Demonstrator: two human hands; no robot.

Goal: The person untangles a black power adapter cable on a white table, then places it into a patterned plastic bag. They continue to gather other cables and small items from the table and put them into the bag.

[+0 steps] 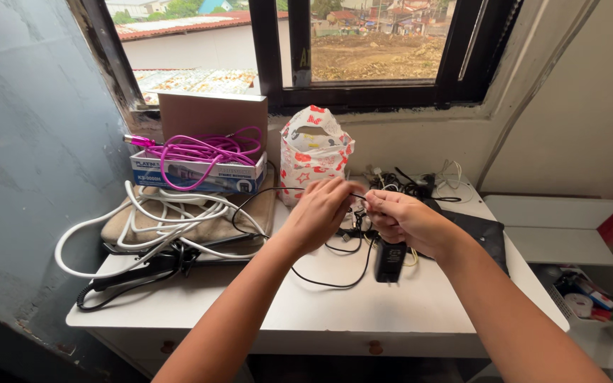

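Black thin cable [358,196] runs between both hands above the white worktop [420,312]. The left hand [318,213] pinches it closed at the fingertips; the right hand [400,218] is fisted around it, seemingly near a plug, though that is blurred. A black adapter [389,260] hangs below. Best to keep the strand taut and tease loops apart gently.

A home room: cluttered white desk [406,312] under a window [363,50].

blue-white box [196,173] left on table | brown carton [211,113] behind it
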